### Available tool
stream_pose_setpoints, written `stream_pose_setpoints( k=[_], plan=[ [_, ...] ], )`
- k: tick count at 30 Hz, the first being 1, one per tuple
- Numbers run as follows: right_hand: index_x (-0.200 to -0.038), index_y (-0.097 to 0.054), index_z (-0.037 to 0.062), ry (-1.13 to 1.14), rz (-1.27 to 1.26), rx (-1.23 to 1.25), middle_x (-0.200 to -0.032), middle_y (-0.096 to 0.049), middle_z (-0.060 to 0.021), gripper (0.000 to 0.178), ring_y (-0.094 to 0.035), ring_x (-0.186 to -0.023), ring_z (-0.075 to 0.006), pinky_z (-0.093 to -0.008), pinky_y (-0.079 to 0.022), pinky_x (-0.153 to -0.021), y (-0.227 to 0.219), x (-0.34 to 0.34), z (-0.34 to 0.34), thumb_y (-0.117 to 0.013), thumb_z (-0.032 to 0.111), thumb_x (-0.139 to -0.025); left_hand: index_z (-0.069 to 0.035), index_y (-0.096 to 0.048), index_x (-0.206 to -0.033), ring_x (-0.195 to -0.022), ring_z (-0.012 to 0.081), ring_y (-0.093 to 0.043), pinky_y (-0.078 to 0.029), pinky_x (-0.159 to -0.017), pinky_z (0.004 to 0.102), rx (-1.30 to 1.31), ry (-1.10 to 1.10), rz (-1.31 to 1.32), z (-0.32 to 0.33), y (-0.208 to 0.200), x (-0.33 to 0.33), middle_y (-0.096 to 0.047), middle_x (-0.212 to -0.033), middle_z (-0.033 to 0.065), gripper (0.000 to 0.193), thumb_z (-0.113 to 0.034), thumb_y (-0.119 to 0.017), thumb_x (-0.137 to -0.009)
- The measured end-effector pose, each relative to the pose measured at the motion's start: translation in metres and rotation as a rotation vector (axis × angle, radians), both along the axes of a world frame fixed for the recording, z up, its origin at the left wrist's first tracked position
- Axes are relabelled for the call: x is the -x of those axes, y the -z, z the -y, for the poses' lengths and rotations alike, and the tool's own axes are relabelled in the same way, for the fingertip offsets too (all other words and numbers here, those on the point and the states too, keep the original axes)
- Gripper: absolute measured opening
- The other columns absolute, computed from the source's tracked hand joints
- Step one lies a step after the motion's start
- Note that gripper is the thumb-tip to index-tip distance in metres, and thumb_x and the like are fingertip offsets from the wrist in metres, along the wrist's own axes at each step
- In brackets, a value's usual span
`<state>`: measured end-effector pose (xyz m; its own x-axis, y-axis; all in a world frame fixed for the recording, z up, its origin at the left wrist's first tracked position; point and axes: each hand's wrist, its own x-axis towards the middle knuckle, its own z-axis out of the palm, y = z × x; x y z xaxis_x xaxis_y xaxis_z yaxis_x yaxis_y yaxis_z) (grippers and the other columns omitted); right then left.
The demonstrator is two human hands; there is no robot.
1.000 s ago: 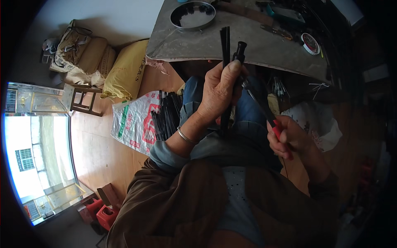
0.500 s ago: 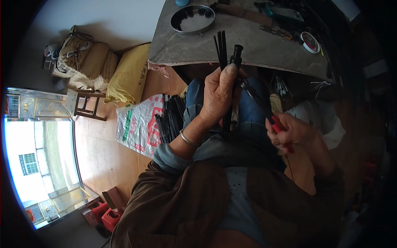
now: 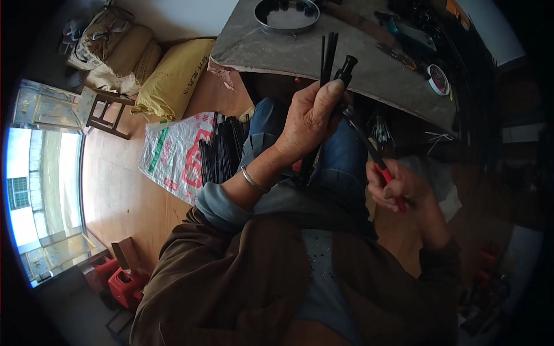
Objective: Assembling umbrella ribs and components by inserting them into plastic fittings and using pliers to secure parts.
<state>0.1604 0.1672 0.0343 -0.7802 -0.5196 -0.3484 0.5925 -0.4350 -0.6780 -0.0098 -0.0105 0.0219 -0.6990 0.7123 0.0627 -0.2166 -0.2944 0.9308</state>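
Note:
My left hand (image 3: 306,121) is closed around several thin black rods (image 3: 330,55) and a thicker black stick with a flared end (image 3: 348,66). They stick out above its thumb, and their lower ends reach down between my knees. Red-handled pliers (image 3: 385,173) lie in my closed right hand (image 3: 407,187). The pliers' dark jaws point up and left, right beside the left hand's fingers. Whether the jaws grip or touch anything is too small to tell.
A grey table (image 3: 369,75) is in front, bearing a metal bowl (image 3: 287,27) and a small round tin (image 3: 438,79). More black rods (image 3: 216,153) lie on a white printed sack (image 3: 173,155) at left. Behind are a yellow sack (image 3: 173,78) and a wooden stool (image 3: 109,115).
The view has shifted, so the table and floor things sit differently in it. Both hands keep their holds, and the pliers stay close to the left hand.

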Motion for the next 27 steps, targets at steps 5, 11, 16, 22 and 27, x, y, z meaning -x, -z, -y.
stream_pose_setpoints(
  k=[5,11,16,22,27],
  plan=[
    [-0.111,-0.054,-0.0019,0.320,-0.714,-1.392,-0.079,-0.059,-0.0047,0.025,-0.055,-0.060,-0.0075,-0.0218,-0.046,-0.055,-0.022,0.014,0.015,-0.054,0.010,-0.090,-0.003,-0.061,-0.090,-0.042,0.0053,-0.043,-0.032,-0.040,0.0204,0.051,-0.009,0.001,0.008,-0.001,0.004,-0.051,-0.056,0.0000,0.048,-0.046,-0.041,-0.100],
    [-0.099,-0.051,0.0034,0.187,0.148,0.401,-0.061,-0.043,-0.0011,0.028,-0.042,-0.045,-0.0095,-0.0271,-0.041,-0.043,0.002,-0.009,0.054,-0.049,0.031,-0.098,-0.003,-0.062,-0.091,-0.043,0.0049,-0.043,-0.033,-0.041,0.0198,-0.009,0.044,-0.015,0.004,-0.003,0.005,-0.052,-0.058,-0.0005,0.051,-0.048,-0.040,-0.099],
    [-0.121,-0.051,-0.0059,0.330,-0.106,-0.520,-0.080,-0.063,-0.0091,0.034,-0.062,-0.067,-0.0156,-0.0266,-0.051,-0.064,-0.005,0.005,0.054,-0.046,0.020,-0.099,-0.002,-0.062,-0.091,-0.044,0.0045,-0.043,-0.033,-0.041,0.0198,0.031,0.090,0.007,0.005,-0.004,0.009,-0.053,-0.059,-0.0007,0.055,-0.051,-0.038,-0.099],
    [-0.132,-0.040,-0.0054,0.306,0.058,-0.323,-0.099,-0.062,-0.0154,0.042,-0.066,-0.079,-0.0208,-0.0337,-0.055,-0.076,-0.034,0.006,0.060,-0.047,0.019,-0.098,-0.002,-0.061,-0.091,-0.043,0.0062,-0.042,-0.033,-0.041,0.0212,0.035,0.175,0.048,0.004,-0.004,0.011,-0.049,-0.055,-0.0006,0.059,-0.054,-0.036,-0.098],
    [-0.136,-0.035,-0.0035,0.177,0.083,-0.259,-0.099,-0.061,-0.0171,0.047,-0.066,-0.083,-0.0244,-0.0409,-0.056,-0.077,-0.034,0.005,0.045,-0.048,0.021,-0.097,-0.001,-0.061,-0.092,-0.043,0.0068,-0.042,-0.033,-0.041,0.0217,0.049,0.184,0.055,0.005,-0.004,0.012,-0.048,-0.054,-0.0005,0.061,-0.056,-0.036,-0.097]
  ],
)
